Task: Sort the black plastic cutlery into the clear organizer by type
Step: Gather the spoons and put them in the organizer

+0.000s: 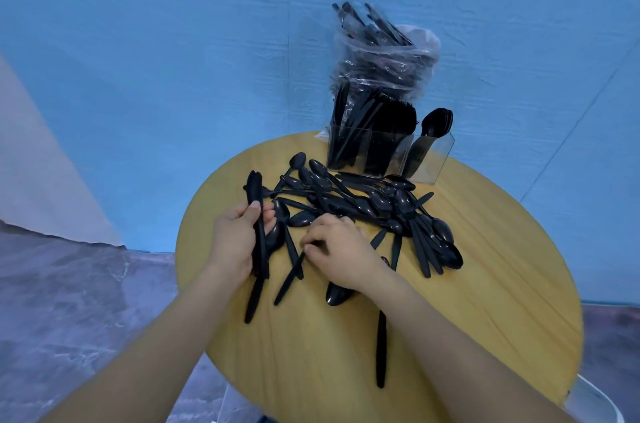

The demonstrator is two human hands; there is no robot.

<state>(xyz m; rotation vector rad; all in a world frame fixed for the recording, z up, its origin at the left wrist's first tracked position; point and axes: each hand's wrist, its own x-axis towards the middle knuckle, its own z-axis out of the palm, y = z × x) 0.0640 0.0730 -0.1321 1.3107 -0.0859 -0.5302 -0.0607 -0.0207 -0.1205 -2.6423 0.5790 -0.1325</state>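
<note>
A pile of black plastic cutlery [374, 204], mostly spoons, lies across the middle of the round wooden table [485, 284]. My left hand [235, 239] grips a bundle of black cutlery pieces [258, 225], held upright at the pile's left edge. My right hand [339, 249] pinches the handle of a single black piece [291, 275] lying on the table. The clear organizer [391, 154] stands at the table's far side with knives, forks and spoons in separate compartments.
A clear plastic bag of more black cutlery [381, 55] rises behind the organizer against the blue backdrop. A lone spoon [381, 336] lies near my right forearm. A white object [595, 398] shows at the table's lower right edge.
</note>
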